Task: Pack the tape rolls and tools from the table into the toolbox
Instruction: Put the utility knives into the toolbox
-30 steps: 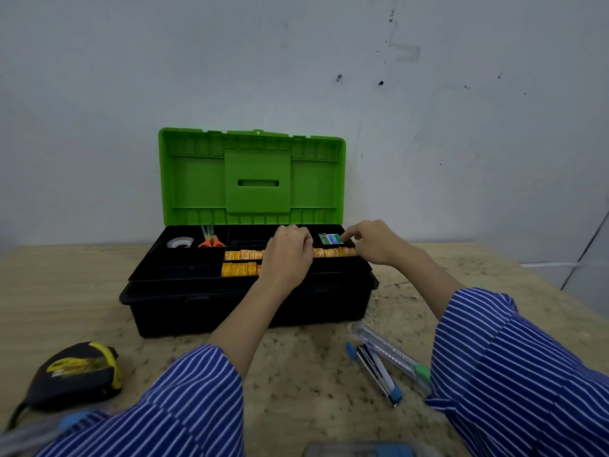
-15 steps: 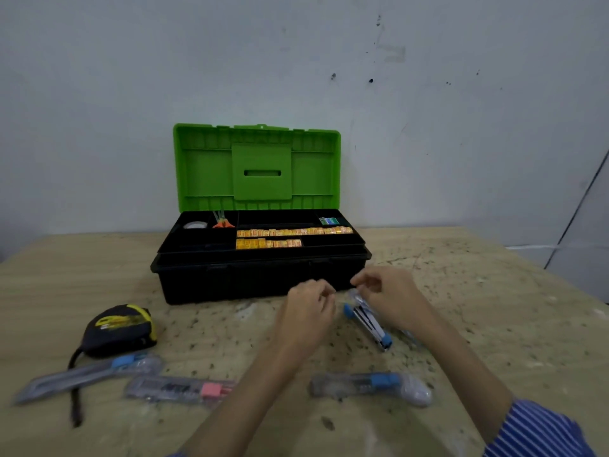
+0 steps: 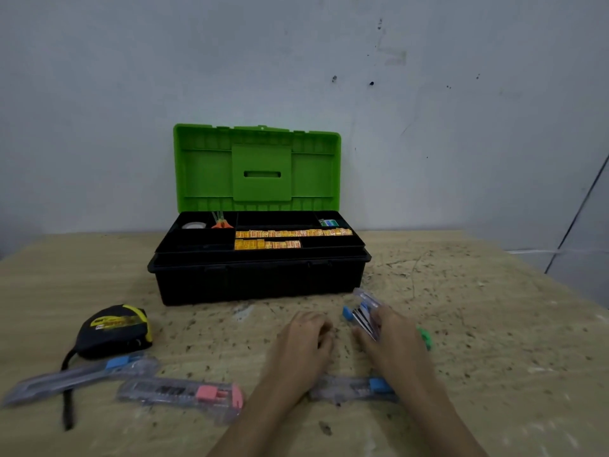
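The black toolbox (image 3: 260,282) stands open on the table, its green lid (image 3: 257,166) upright. Its top tray holds a tape roll (image 3: 194,225), orange scissors (image 3: 221,223), rows of yellow boxes (image 3: 293,233) and a small green box (image 3: 329,222). In front of the box, my right hand (image 3: 392,341) closes its fingers on a blue-ended cutter (image 3: 357,315). Beside that cutter lies a clear cutter with a green end (image 3: 424,336), partly hidden by the hand. My left hand (image 3: 306,338) rests on the table with curled fingers, holding nothing.
A black and yellow tape measure (image 3: 113,328) sits front left with its strap trailing. Near it lie a clear cutter with a blue slider (image 3: 82,374) and one with a pink slider (image 3: 181,392). Another blue-slider cutter (image 3: 352,389) lies under my forearms. A grey wall stands behind.
Both hands left the toolbox tray and came down to the table in front of the box. My right hand closed on the blue-ended cutter; the left drew slightly back.
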